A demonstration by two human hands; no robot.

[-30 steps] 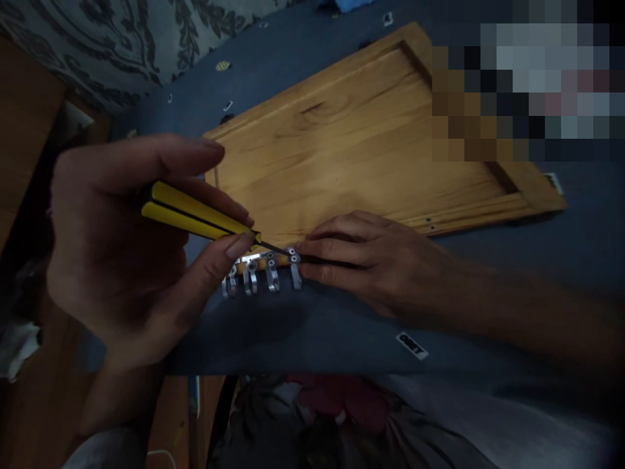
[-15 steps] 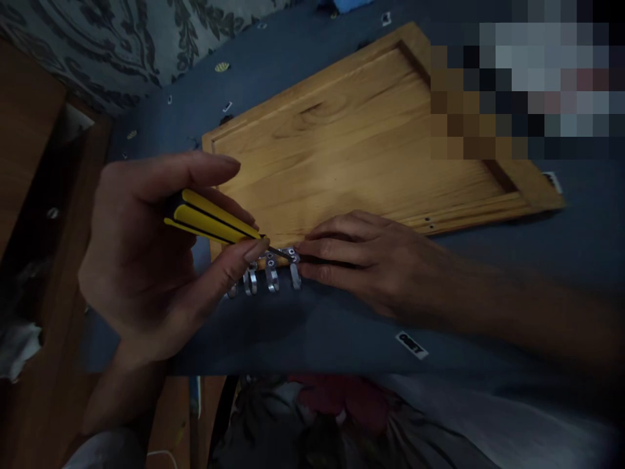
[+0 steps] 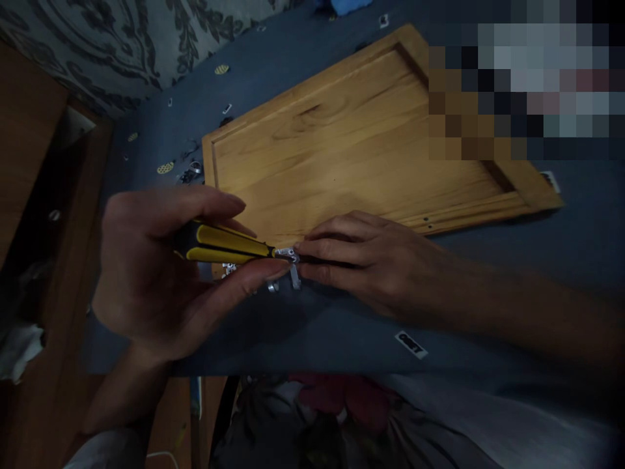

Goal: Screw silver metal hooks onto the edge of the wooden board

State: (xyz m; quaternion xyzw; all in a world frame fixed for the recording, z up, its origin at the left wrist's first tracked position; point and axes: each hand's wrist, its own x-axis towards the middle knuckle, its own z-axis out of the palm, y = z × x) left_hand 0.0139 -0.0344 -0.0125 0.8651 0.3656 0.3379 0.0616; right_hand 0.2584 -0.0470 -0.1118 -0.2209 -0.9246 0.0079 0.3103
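My left hand [image 3: 166, 260] is closed around a screwdriver [image 3: 229, 245] with a yellow and black handle. The screwdriver's tip meets a small silver metal clip [image 3: 295, 273] with screws, at the near edge of a wooden panel [image 3: 332, 156]. From the right, my right hand [image 3: 361, 257] rests on that edge with its fingers together, the fingertips pressed against the same clip. Several similar clips sit in a row to the left, partly hidden behind my left thumb.
The panel lies on a dark blue cloth [image 3: 332, 332] printed with small labels. Small metal pieces [image 3: 190, 172] lie past its left end. A blue object [image 3: 349, 6] sits at the far edge, and a wooden cabinet [image 3: 29, 130] stands at the left. The top right corner is pixelated.
My left hand has shifted slightly down and right, and the screwdriver now lies flatter and has turned in the fingers. My right hand stays in place on the clip.
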